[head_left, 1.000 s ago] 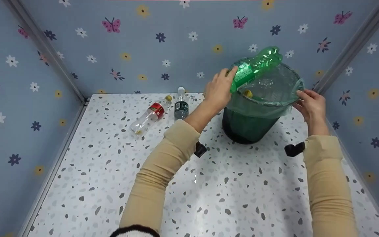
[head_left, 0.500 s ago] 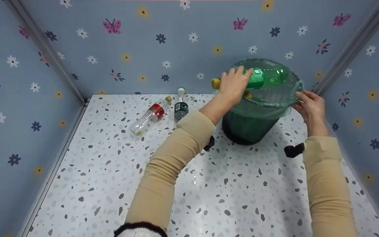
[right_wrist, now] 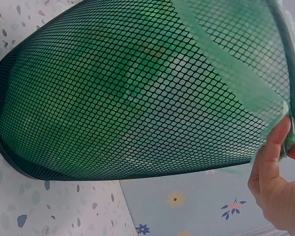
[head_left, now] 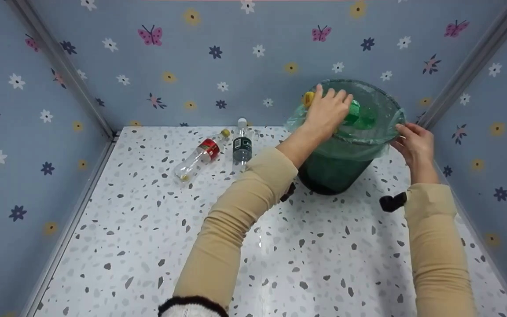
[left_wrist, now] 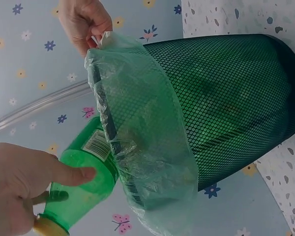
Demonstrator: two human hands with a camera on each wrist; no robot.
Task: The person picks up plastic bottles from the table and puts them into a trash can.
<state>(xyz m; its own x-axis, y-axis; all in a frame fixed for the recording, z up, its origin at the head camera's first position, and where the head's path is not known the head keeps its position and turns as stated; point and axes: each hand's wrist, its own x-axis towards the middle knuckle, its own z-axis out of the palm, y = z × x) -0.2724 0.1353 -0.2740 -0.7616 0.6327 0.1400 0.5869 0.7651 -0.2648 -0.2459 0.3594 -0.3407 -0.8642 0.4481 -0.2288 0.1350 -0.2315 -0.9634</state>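
Observation:
My left hand (head_left: 327, 112) grips a green plastic bottle (left_wrist: 83, 184) near its yellow-capped neck. The bottle's base end points into the mouth of a dark mesh waste bin (right_wrist: 88, 98), with its label partly past the rim in the left wrist view. A thin green bin liner (left_wrist: 142, 132) lines the bin and folds over its rim. At the bin's right side, my right hand (head_left: 416, 143) pinches the rim with the liner between thumb and fingers. Through the mesh, blurred green shapes show inside; their kind is unclear.
To the left lie a clear bottle with a red label (head_left: 203, 154) and a clear bottle with a dark green label (head_left: 242, 145) and white cap. The speckled white tabletop (head_left: 148, 242) meets flowered blue panels (head_left: 218, 79) at back and sides.
My left hand has moved right and the bottle has come down from above the rim, its base end now inside the bin's mouth. My right hand stays on the rim.

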